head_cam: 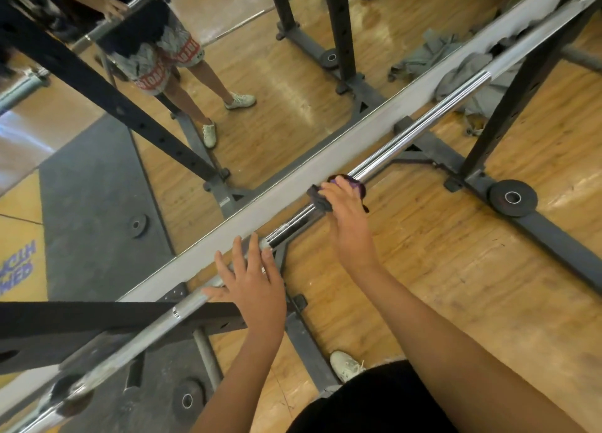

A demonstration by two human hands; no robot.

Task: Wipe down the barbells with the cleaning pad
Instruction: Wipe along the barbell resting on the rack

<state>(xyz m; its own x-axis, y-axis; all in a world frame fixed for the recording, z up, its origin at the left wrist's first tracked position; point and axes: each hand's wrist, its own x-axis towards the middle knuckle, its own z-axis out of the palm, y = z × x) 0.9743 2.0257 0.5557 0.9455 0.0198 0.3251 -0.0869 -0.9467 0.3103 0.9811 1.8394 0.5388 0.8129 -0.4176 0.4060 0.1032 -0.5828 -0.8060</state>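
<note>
The barbell [420, 125] lies across the rack [521, 90], running from the lower left of the frame up to the upper right, just in front of the wall mirror [277, 113]. Near the centre of the frame the right hand [345, 211] has its grip curled over the bar with the dark, purple-tinged cleaning pad [356, 186] wrapped round the shaft beneath the fingers. Lower down and to the left, the left hand [254, 283] lies on the bar with its fingers spread and straight, steadying it and holding nothing.

To my eye the wiping itself is the step in hand, with the pad about midway along the shaft. The long chrome stretch toward the upper right looks like the next ground to cover. That calls for sliding the pad along the bar with steady pressure while the flat hand stops the bar rolling on its hooks. A grey cloth [469, 74] lies on the floor beyond, and a small plate [513, 198] sits on the rack's base at right.
</note>
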